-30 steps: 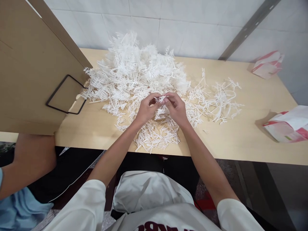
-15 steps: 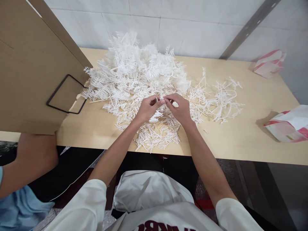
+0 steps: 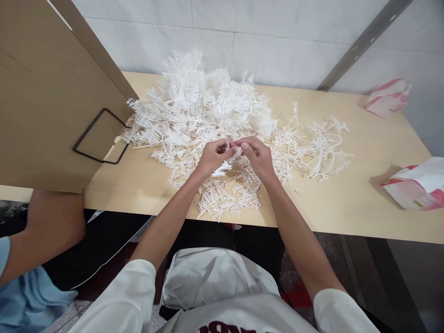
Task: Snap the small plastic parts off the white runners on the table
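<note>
My left hand [image 3: 215,156] is closed in a pinch on a white branched plastic piece [image 3: 222,170], part of which hangs below the fingers. Fingertip to fingertip with it, my right hand [image 3: 255,156] is also pinched, and whatever lies between its thumb and finger is too small to make out. Behind both hands rises a large heap of white branched plastic pieces [image 3: 208,101]. Small loose white sticks [image 3: 229,199] lie spread below my hands, near the table's front edge. Barer white branches [image 3: 321,148] lie to the right.
A cardboard panel [image 3: 45,106] with a black metal bookend [image 3: 100,136] stands on the left. Beyond it shows another person's arm [image 3: 58,222]. Two red-and-white paper bags, one far [image 3: 388,98] and one near [image 3: 416,185], stand at the right of the table [image 3: 347,203]. A tiled wall [image 3: 277,46] closes the back.
My fingers have shifted slightly at the pinch, the right thumb drawing a little away from the left. The whole view has moved slightly; the heaps look the same.
</note>
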### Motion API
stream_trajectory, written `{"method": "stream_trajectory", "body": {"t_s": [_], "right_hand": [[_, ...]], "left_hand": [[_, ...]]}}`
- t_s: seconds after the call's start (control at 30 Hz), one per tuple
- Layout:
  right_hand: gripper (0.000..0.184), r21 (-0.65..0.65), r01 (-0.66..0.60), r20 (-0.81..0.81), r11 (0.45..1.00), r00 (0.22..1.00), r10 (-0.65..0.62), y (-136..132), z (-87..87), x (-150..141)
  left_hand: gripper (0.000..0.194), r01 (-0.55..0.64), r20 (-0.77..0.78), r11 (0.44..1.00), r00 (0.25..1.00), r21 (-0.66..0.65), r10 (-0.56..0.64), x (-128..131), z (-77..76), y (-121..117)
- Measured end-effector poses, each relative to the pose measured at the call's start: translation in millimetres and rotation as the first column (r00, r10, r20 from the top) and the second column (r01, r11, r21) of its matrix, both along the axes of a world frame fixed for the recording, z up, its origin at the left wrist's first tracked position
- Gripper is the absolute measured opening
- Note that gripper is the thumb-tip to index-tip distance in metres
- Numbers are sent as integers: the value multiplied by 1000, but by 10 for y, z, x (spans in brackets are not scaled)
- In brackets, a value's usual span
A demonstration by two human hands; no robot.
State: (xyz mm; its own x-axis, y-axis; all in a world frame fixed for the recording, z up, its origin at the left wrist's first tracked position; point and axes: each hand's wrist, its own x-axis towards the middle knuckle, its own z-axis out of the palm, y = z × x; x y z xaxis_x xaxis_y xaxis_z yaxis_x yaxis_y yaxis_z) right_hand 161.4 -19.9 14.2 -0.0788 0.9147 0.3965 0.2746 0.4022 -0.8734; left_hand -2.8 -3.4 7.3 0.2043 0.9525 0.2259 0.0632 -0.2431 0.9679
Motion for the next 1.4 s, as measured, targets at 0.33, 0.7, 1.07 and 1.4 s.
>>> {"method": "stream_trajectory", "body": {"t_s": [0.33,0.7,1.07,1.4], "right_hand": [[33,-166,-65,-195,984,980,31,59,-53,29],[18,203,51,321,978,940,-116,58,-135,19],[15,311,65,395,948,899,-191,36,-132,94],[25,33,46,169,998,984,-51,29,-11,38]], "left_hand": [[29,-83,-198,976,972,200,124,-14,7,-36],[16,-1,-439,883,867,470,235,-8,-95,-28],[7,169,-354,966,931,198,-91,-1,7,-65],[17,33,-131,988,991,149,-14,51,-38,-35]]}}
